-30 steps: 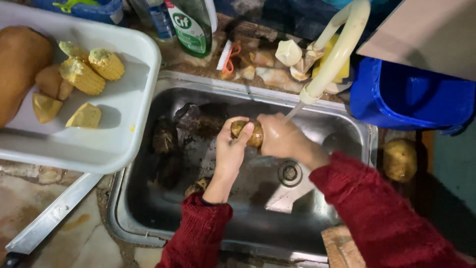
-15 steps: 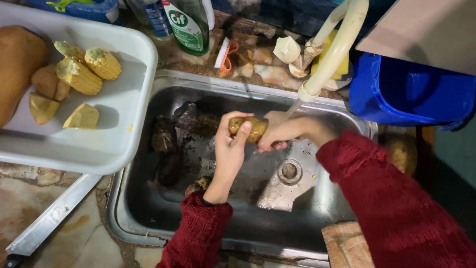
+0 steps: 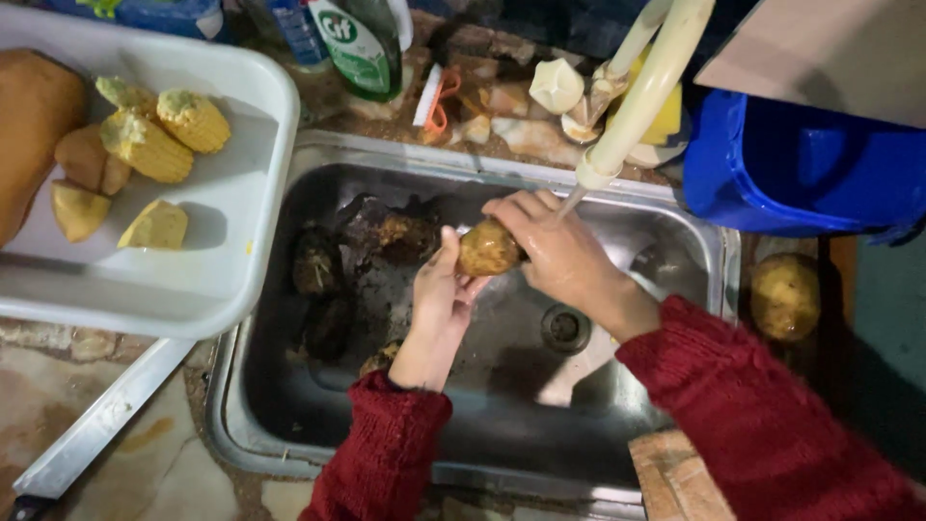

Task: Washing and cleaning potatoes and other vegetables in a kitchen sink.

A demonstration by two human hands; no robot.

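We are cupping a wet, brown, lumpy oval potato (image 3: 487, 248) between our curled left hand (image 3: 442, 299) and wrapped right hand (image 3: 555, 253) over the steel sink (image 3: 482, 463).

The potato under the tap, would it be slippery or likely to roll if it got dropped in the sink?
Probably slippery: the potato sits under running water, pinched between both hands. Its rounded shape suggests it would roll across the sink. It looks firm, not fragile.

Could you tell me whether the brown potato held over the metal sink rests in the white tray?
No, both hands hold the brown potato above the metal sink.
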